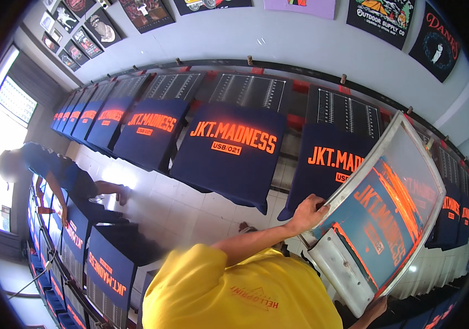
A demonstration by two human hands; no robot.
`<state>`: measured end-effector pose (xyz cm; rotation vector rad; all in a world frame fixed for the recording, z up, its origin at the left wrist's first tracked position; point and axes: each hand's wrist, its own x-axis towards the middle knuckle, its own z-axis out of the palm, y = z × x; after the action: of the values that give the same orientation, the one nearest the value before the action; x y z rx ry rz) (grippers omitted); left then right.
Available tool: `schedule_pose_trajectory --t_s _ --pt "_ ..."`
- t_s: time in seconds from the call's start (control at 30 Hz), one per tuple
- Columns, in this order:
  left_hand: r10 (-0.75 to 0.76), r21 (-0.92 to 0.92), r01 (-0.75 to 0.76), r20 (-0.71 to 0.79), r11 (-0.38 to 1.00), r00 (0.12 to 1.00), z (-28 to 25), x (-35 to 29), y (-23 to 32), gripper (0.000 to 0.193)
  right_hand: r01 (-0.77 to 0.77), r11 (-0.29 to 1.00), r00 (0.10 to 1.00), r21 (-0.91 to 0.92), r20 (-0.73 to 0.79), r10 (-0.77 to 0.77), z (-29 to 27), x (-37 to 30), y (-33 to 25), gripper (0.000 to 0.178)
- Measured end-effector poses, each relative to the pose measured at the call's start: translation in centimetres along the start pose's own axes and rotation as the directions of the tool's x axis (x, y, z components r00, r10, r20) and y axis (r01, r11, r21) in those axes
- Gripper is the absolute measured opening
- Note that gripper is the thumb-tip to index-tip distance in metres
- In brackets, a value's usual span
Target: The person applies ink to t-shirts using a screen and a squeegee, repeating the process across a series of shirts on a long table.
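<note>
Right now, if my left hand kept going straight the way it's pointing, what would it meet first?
The metal frame of the printing screen: your left hand already touches its near edge. Beyond that, probably the orange-smeared mesh, though depth is unclear.

head | left fisheye | looks down, close over yellow shirt [190, 290] | wall [212, 46] at top

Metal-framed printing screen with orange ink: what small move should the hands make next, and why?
Probably ease the metal-framed printing screen clear of the navy fabric shirt, keeping it tilted: the left hand grips its rim, the right hand is at its lower corner, orange ink streaks its mesh, and the shirt already bears orange lettering.
</note>
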<state>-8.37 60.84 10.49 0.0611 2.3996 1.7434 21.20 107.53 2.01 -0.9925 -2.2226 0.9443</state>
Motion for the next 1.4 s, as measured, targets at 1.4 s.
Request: schedule_pose_trajectory --t_s 1.4 --pt "0.367 -0.042 -0.43 0.6 0.902 0.711 31.2 12.3 -0.9 0.032 -0.298 0.688 0.502 0.662 -0.504 0.703 1.8 -13.9 10.7 0.029"
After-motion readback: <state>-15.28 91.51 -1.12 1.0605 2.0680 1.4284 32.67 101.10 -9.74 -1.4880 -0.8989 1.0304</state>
